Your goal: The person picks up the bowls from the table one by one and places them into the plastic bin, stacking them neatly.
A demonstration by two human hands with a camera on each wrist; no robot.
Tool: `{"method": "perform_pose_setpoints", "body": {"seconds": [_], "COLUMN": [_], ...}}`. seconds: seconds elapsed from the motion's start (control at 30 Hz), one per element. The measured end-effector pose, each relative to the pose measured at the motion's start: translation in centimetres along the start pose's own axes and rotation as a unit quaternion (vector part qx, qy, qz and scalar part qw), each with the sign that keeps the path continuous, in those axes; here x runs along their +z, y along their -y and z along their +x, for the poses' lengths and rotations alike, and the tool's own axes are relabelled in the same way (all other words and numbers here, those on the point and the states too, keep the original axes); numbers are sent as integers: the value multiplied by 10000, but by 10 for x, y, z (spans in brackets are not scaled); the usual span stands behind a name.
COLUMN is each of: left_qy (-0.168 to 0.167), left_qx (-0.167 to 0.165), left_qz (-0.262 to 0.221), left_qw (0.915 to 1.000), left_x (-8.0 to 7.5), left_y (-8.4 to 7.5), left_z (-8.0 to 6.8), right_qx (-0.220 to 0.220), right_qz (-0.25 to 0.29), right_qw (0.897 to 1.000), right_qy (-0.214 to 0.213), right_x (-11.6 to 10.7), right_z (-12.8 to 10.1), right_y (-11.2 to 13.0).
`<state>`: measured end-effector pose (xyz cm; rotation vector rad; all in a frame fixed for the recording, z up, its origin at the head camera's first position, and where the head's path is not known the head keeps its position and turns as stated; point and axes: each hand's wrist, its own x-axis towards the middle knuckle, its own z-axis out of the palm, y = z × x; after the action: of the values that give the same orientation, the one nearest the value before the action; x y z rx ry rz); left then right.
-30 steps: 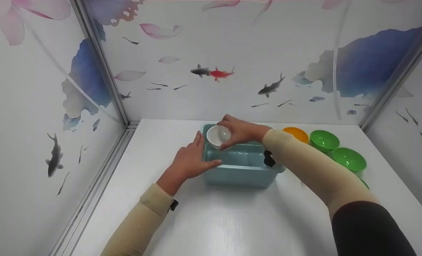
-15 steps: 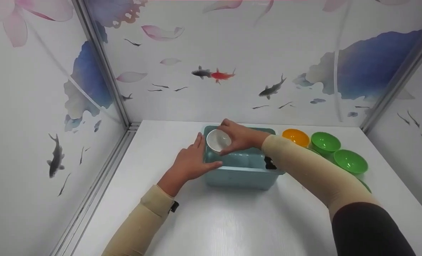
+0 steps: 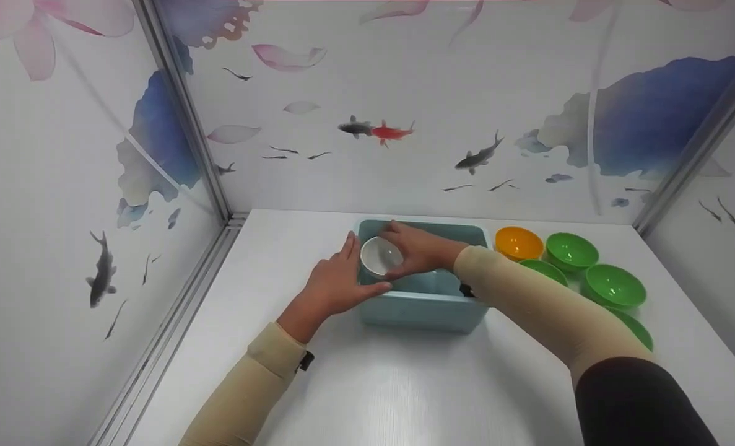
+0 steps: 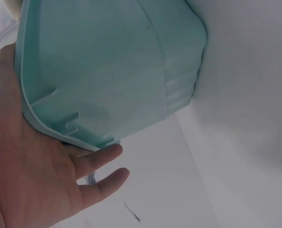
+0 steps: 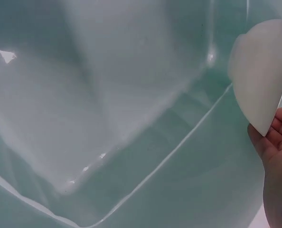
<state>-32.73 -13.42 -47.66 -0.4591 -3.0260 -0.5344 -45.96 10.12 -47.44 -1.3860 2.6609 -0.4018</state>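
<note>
My right hand (image 3: 423, 251) pinches a small white bowl (image 3: 381, 257) by its rim, with the bowl's hollow side facing up toward the head view. It is held inside the left end of a rectangular teal plastic bin (image 3: 426, 313). From the side, the right wrist view shows the white bowl (image 5: 259, 71) in the right hand's fingers (image 5: 278, 133), over the bin's interior. My left hand (image 3: 336, 285) rests against the bin's left rim, fingers extended and thumb across the near corner. In the left wrist view, two fingers (image 4: 103, 185) stretch out past the bin's rim.
Right of the bin, an orange bowl (image 3: 519, 243) and several green bowls (image 3: 613, 285) sit on the white table (image 3: 367, 384); my right forearm partly covers some. Printed panels (image 3: 429, 80) wall the table at the back and both sides.
My right hand has lowered the white bowl deeper into the bin, toward the near side. The left hand stays at the rim. The head view has shifted slightly.
</note>
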Motion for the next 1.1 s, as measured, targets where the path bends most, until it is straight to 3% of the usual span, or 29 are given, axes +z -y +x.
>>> {"method": "perform_pose_setpoints", "body": {"seconds": [0.23,0.67,0.93,1.1], "left_qy": [8,-51,47,44], "left_qx": [4,102,12,32], "left_qz": [22,-47,-54,-45], "left_qw": [10000,9999,10000,10000], "left_x": [-2,1,-1,0], "left_y": [0,2,2,1], "left_z": [0,-1,-1,-1], "right_qx": [-5,392,143,261], "right_qz": [-205,-507,-770,-727], "right_qw": [9996,9945,9930,9908], "right_qy": [206,824,879,1114], "right_x": [1,8,8,9], "right_z": [0,0,1,0], "right_y": [2,2,2,5]}}
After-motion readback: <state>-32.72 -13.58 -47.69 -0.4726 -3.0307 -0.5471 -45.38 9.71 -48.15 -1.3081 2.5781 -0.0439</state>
